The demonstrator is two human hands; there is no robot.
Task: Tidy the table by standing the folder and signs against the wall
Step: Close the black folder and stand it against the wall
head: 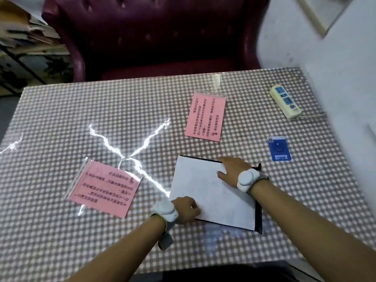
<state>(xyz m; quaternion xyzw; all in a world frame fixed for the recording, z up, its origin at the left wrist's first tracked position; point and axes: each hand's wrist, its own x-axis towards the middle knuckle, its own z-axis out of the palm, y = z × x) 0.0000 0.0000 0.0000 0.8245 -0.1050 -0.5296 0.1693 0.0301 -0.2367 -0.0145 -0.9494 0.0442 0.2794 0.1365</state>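
A folder (211, 192) with a white face and black edges lies flat on the checked table (61, 241), near the front. My left hand (186, 208) rests on its near left corner with curled fingers. My right hand (232, 169) lies on its far right corner, fingers spread flat on the cover. One pink sign (105, 187) in a clear sleeve lies flat to the left of the folder. A second pink sign (206, 117) lies flat farther back. A small blue sign (279, 148) lies flat to the right. The white wall (335, 58) runs along the table's right side.
A white power strip (284, 101) with blue sockets lies at the back right near the wall, its cord running right. A dark red padded chair (154, 37) stands behind the table. Cluttered shelves are at the far left.
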